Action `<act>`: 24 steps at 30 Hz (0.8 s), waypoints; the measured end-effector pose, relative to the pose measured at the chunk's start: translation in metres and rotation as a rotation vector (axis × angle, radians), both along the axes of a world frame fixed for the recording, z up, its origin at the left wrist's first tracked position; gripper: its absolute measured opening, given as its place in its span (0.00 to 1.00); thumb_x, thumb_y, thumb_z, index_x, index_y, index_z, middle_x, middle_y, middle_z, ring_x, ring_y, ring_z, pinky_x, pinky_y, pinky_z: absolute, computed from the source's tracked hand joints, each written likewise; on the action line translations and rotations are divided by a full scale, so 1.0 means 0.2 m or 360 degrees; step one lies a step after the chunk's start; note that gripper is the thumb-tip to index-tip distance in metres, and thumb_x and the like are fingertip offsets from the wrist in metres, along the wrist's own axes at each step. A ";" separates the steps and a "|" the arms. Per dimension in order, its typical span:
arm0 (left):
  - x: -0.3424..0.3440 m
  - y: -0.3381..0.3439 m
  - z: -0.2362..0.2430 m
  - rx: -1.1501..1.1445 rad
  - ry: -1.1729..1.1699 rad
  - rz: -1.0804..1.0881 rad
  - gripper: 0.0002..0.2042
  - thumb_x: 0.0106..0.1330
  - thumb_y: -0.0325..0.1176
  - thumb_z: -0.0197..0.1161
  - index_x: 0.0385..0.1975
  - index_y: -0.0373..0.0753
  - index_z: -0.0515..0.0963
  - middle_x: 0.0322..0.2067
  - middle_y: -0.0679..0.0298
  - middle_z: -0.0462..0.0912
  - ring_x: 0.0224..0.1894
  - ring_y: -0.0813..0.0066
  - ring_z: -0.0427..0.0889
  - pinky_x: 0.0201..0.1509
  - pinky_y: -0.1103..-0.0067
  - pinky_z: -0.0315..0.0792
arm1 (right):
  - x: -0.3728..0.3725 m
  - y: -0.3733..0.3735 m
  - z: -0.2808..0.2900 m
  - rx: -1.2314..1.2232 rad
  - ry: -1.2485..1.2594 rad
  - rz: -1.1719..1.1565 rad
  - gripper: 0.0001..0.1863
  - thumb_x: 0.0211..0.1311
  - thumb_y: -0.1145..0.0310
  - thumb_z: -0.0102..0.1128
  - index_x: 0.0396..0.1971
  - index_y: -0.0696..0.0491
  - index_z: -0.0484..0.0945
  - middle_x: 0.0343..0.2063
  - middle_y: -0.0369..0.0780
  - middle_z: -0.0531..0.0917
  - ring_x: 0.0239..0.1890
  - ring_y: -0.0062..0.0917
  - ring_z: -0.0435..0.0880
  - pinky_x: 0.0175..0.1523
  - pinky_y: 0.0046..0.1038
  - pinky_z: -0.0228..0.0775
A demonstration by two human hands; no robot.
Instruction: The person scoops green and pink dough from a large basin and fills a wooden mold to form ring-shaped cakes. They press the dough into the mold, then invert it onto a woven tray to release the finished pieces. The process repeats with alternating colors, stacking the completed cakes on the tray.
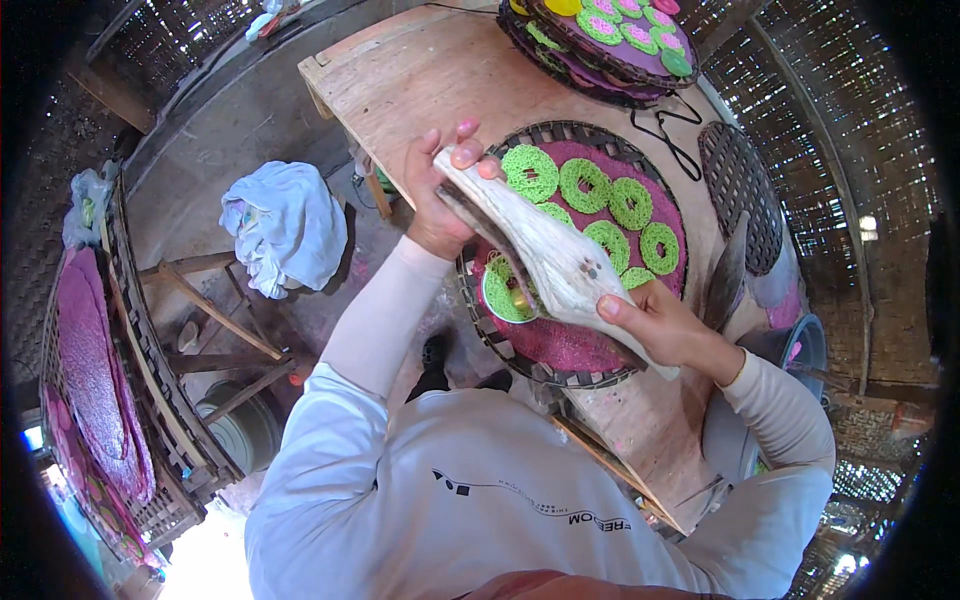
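Both hands hold a flat, stiff-looking piece covered in off-white cloth (545, 245), tilted edge-on above the table; what lies under the cloth is hidden. My left hand (445, 190) grips its upper left end, with pink-stained fingertips showing. At the lower right end my right hand (665, 325) pinches it, thumb on top. Below is a round woven tray (575, 133) lined with a dark pink sheet (665, 205). Several bright green lacy rings (585, 185) lie on that sheet. Partly behind the cloth piece, a small bowl (490, 295) holds green stuff and something yellow.
The wooden table (420, 80) carries a stack of round trays (600, 50) with green and pink pieces at the far end. A dark woven rack (740, 190) and a tub (808, 350) stand on the right. On the left are a blue-white cloth bundle (285, 225) and a rack with pink sheets (95, 360).
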State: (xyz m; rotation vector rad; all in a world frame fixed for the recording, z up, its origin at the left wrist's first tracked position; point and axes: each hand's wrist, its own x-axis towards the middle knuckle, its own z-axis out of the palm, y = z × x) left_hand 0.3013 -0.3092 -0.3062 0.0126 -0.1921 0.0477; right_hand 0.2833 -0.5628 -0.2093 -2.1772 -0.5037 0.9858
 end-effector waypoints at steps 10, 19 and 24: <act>0.01 0.01 0.29 0.1419 -0.0418 0.0026 0.37 0.56 0.58 0.50 0.58 0.36 0.56 0.50 0.56 0.68 0.57 0.59 0.63 0.59 0.69 0.58 | 0.00 -0.16 0.05 0.0551 0.0057 -0.0174 0.28 0.53 0.47 0.56 0.29 0.64 0.77 0.22 0.33 0.77 0.26 0.14 0.71 0.30 0.18 0.63; -0.27 -0.13 0.37 0.2579 -0.0398 0.0967 0.23 0.41 0.34 0.70 0.40 0.35 0.74 0.41 0.57 0.77 0.44 0.63 0.76 0.51 0.74 0.67 | 0.12 0.02 0.01 0.1032 0.0835 -0.0423 0.28 0.59 0.45 0.45 0.40 0.59 0.75 0.35 0.39 0.79 0.36 0.19 0.76 0.42 0.23 0.67; -0.47 0.05 0.29 0.2735 0.0259 0.1379 0.20 0.41 0.29 0.69 0.38 0.35 0.76 0.37 0.59 0.79 0.40 0.65 0.77 0.46 0.73 0.69 | 0.07 0.24 -0.42 0.1372 -0.0214 -0.0371 0.17 0.53 0.56 0.57 0.37 0.53 0.77 0.37 0.43 0.77 0.47 0.27 0.71 0.50 0.31 0.61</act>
